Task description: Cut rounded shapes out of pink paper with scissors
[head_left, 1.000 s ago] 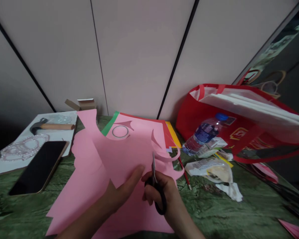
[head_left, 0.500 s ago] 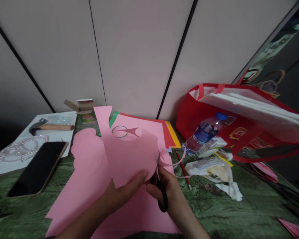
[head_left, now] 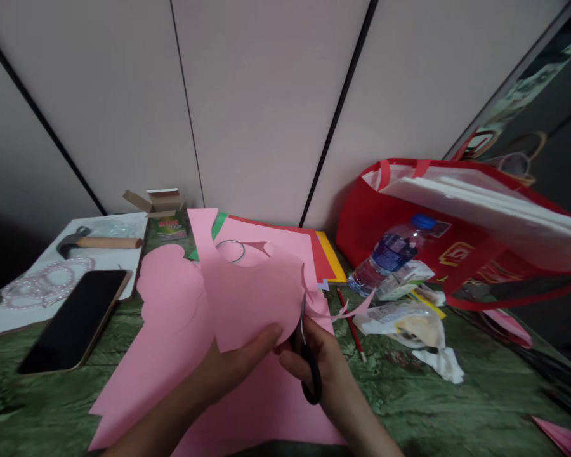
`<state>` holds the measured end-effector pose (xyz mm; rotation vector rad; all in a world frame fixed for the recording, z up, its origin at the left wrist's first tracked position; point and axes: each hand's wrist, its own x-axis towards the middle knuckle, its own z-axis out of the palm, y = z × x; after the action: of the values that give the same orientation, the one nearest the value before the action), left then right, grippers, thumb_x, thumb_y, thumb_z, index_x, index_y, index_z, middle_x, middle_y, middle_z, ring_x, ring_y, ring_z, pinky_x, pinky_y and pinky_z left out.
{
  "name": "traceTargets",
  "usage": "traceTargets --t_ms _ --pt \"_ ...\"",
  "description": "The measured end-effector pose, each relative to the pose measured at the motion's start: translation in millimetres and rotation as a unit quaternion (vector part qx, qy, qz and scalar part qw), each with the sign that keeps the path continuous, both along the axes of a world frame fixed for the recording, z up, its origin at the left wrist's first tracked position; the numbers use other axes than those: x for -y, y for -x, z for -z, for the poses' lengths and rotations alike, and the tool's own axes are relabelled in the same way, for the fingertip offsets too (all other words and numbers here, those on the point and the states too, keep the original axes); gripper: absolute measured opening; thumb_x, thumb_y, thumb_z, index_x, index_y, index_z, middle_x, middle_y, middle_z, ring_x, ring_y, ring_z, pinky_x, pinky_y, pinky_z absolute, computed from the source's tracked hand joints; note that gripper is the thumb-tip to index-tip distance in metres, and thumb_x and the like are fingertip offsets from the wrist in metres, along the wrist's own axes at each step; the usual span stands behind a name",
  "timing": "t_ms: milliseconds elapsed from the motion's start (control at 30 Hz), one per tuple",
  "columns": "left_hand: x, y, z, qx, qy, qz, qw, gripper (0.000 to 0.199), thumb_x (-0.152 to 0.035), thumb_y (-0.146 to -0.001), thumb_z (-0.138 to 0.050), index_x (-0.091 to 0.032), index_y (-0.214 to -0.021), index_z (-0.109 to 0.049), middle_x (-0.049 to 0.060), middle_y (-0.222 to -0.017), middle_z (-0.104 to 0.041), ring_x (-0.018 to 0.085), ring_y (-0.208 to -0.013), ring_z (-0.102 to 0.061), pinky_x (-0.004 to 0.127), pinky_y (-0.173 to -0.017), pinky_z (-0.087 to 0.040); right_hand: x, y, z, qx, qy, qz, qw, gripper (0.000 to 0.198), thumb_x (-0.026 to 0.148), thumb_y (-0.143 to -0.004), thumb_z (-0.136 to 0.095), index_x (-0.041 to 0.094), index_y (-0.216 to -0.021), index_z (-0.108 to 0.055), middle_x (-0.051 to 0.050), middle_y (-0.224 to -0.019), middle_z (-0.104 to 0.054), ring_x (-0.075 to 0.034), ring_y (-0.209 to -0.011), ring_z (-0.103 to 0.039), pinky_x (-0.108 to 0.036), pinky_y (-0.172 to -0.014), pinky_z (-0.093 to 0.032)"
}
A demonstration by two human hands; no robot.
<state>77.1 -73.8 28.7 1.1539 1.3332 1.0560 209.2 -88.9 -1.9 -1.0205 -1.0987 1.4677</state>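
My left hand (head_left: 240,362) grips the lower edge of a piece of pink paper (head_left: 252,298), thumb on top and the other fingers hidden beneath. My right hand (head_left: 321,358) is closed round the black handles of a pair of scissors (head_left: 311,374). The blades meet the paper's curved right edge, where a thin cut strip (head_left: 333,312) curls off to the right. Under both hands lie larger pink sheets (head_left: 271,412), and a cut-out pink shape with a scalloped edge (head_left: 169,285) rests to the left.
On the left are a phone (head_left: 76,320), a hammer (head_left: 105,242), a bead string (head_left: 47,282) and a small box (head_left: 169,219). To the right stand a water bottle (head_left: 385,257) and a red bag (head_left: 404,203), with a red pencil (head_left: 351,324) and plastic wrappers (head_left: 409,324) in front.
The pink paper has turned and shifted slightly right. The cut strip beside the scissors has changed shape, its end now lower and farther right. Both hands keep their grip.
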Motion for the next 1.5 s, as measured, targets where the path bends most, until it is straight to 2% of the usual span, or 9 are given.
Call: traceTargets --t_ms 300,600,867,1000,1200,1300,1500 --pt "0.4 1.0 -4.8 -0.010 0.022 0.002 1.000 0.017 -0.033 -0.063 -0.064 -0.019 -0.074 -0.067 0.007 -0.078 -0.072 0.024 -0.079 -0.065 0.034 -0.072 -0.053 0.5 -1.1 6.0 0.031 -0.001 0.004 1.000 0.036 0.043 -0.060 -0.074 0.019 -0.073 -0.050 0.004 -0.060 -0.045 -0.011 -0.055 -0.038 -0.023 -0.049 -0.030" --pt "-0.8 3.8 -1.9 -0.040 0.028 -0.010 0.999 0.027 -0.034 -0.064 -0.063 -0.019 -0.087 -0.066 0.008 -0.091 -0.071 0.025 -0.090 -0.064 0.035 -0.080 -0.051 -1.2 0.3 0.8 0.069 0.011 0.021 0.997 0.032 0.039 -0.055 -0.075 0.018 -0.066 -0.054 0.005 -0.054 -0.046 -0.010 -0.049 -0.037 -0.023 -0.047 -0.031" --pt "-2.3 6.0 0.7 -0.077 0.054 -0.018 0.995 0.028 -0.042 -0.061 -0.065 -0.019 -0.076 -0.068 0.010 -0.088 -0.072 0.028 -0.093 -0.063 0.040 -0.085 -0.047 -0.7 -0.5 4.4 0.056 0.009 0.025 0.998 0.034 0.040 -0.054 -0.077 0.018 -0.067 -0.054 0.004 -0.053 -0.049 -0.010 -0.049 -0.040 -0.023 -0.047 -0.031" --pt "-2.9 6.5 4.2 -0.094 0.068 -0.009 0.993 0.027 -0.046 -0.062 -0.063 -0.020 -0.061 -0.067 0.011 -0.076 -0.072 0.029 -0.091 -0.063 0.040 -0.085 -0.048 -0.4 0.4 -0.7 0.059 0.005 0.029 0.998 0.034 0.043 -0.055 -0.075 0.018 -0.066 -0.055 0.004 -0.053 -0.051 -0.010 -0.048 -0.041 -0.023 -0.047 -0.032" --pt "-1.2 4.0 4.7 -0.091 0.049 -0.041 0.994 0.025 -0.046 -0.059 -0.065 -0.022 -0.054 -0.065 0.010 -0.069 -0.071 0.031 -0.091 -0.062 0.043 -0.087 -0.045 0.6 -2.3 5.1 0.075 0.001 0.031 0.997 0.030 0.041 -0.058 -0.073 0.018 -0.064 -0.055 0.004 -0.052 -0.052 -0.010 -0.047 -0.042 -0.022 -0.045 -0.033" --pt "-0.6 2.8 0.8 -0.091 0.053 -0.044 0.993 0.024 -0.045 -0.060 -0.064 -0.023 -0.051 -0.063 0.009 -0.066 -0.070 0.030 -0.085 -0.064 0.042 -0.083 -0.047 0.6 -5.1 12.1 0.085 -0.005 0.030 0.996 0.025 0.036 -0.061 -0.072 0.018 -0.067 -0.055 0.004 -0.053 -0.053 -0.010 -0.047 -0.044 -0.021 -0.044 -0.035" --pt "-1.8 2.7 -6.8 -0.048 0.002 0.015 0.999 0.018 -0.032 -0.067 -0.057 -0.022 -0.053 -0.061 0.003 -0.059 -0.067 0.022 -0.067 -0.064 0.032 -0.068 -0.049 0.9 -5.5 11.2 0.102 -0.005 0.033 0.994 0.021 0.030 -0.064 -0.070 0.017 -0.071 -0.055 0.004 -0.052 -0.054 -0.009 -0.045 -0.045 -0.021 -0.043 -0.037"
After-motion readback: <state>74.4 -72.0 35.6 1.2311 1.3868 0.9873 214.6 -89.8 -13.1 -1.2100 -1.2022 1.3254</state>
